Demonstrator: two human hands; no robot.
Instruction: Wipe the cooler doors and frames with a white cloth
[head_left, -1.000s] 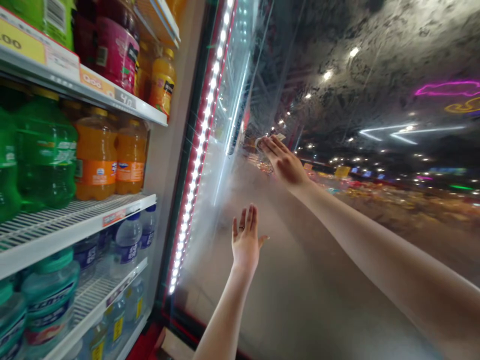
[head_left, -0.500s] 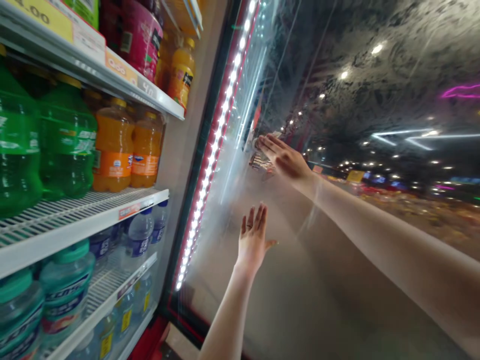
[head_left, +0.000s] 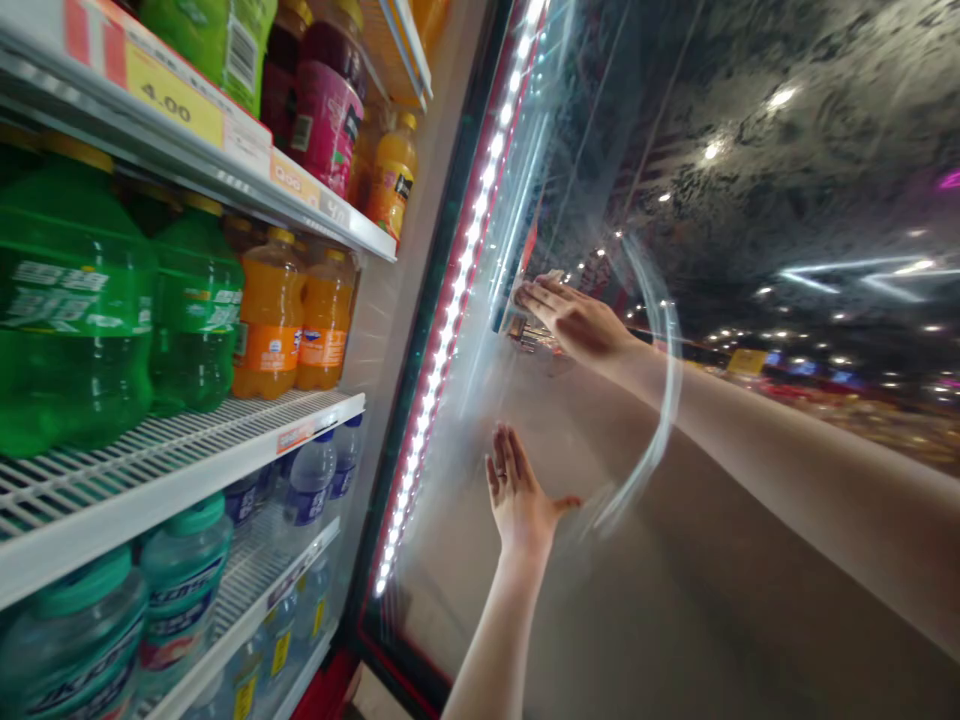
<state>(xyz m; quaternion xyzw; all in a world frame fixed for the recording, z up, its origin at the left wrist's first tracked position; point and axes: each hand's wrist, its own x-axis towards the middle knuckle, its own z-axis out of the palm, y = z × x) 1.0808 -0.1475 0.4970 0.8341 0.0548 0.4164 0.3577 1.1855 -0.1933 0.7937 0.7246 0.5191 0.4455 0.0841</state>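
Observation:
My right hand (head_left: 581, 320) lies flat against the inside of the open fridge's glass door (head_left: 750, 580), fingers stretched over a small white cloth (head_left: 551, 277) that peeks out at the fingertips. My left hand (head_left: 517, 495) rests lower on the same glass, palm to the pane, fingers together and thumb out, holding nothing. A ring shows on one of its fingers. A curved wet streak (head_left: 664, 400) runs down the fogged glass beside my right forearm.
A lit LED strip (head_left: 450, 320) edges the door frame. To the left, wire shelves (head_left: 225, 440) carry green bottles (head_left: 75, 300), orange bottles (head_left: 274, 310) and, lower down, water bottles (head_left: 307, 480). A yellow price tag (head_left: 172, 95) sits on the upper shelf rail. Store lights reflect in the glass.
My view has swung so the shelves sit further right. My right hand stays on the cloth near the door's hinge side; a curved streak now shows on the glass. My left hand has tilted left.

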